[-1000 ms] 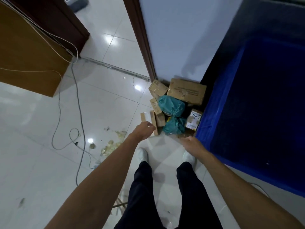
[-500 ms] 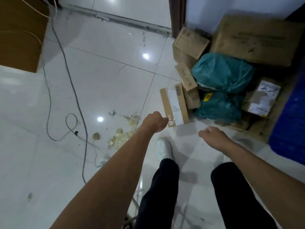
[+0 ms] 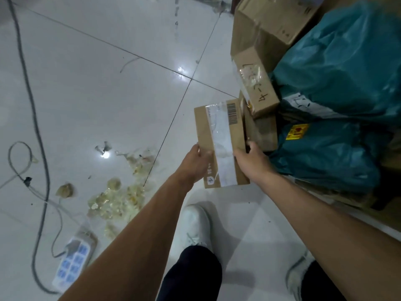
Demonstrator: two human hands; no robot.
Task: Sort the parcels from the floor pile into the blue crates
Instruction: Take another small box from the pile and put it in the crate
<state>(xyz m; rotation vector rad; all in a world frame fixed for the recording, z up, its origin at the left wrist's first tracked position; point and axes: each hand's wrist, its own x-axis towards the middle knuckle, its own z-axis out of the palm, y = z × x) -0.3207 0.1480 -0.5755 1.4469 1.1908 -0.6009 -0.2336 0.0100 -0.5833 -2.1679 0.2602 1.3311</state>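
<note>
Pick-up step in hand: first parcel taken from the near edge of the floor pile.

The left hand and right hand clasped the flat cardboard parcel by its opposite long edges, beside the teal bags. No blue crate was in view. In my judgement, the next move called for lifting clear and turning to find one.
</note>
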